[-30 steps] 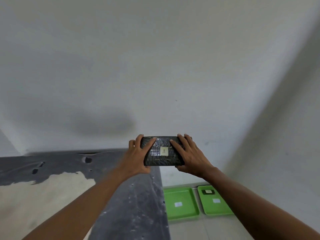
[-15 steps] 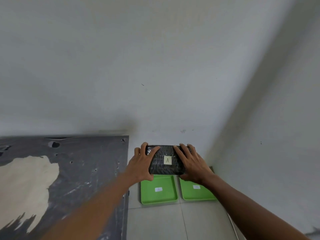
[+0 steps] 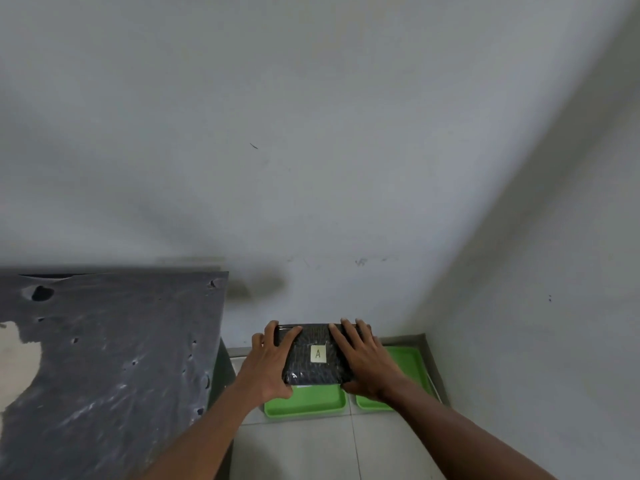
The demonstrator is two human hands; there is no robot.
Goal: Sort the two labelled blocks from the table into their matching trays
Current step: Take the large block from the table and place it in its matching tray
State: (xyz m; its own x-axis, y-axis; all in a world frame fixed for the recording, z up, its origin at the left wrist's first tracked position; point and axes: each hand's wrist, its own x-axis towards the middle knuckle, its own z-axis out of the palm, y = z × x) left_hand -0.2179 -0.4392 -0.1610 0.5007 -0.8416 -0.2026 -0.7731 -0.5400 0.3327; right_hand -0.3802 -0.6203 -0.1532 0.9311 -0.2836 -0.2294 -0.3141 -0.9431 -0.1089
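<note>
A black wrapped block [image 3: 313, 355] with a small pale label reading "A" is held between both hands. My left hand [image 3: 268, 367] grips its left end and my right hand [image 3: 363, 362] grips its right end. The block hangs in the air above two green trays on the floor. The left green tray [image 3: 311, 401] lies directly under the block, with a white label partly hidden by it. The right green tray [image 3: 410, 368] lies under my right hand, mostly covered by hand and forearm.
A dark, worn table top [image 3: 110, 362] with pale patches fills the lower left; its right edge stands just left of the trays. White walls meet in a corner behind the trays. The floor is of pale tiles [image 3: 311, 448].
The block has moved with both hands to the right, off the table, and down toward the trays. The view has turned so the trays now lie under the hands.
</note>
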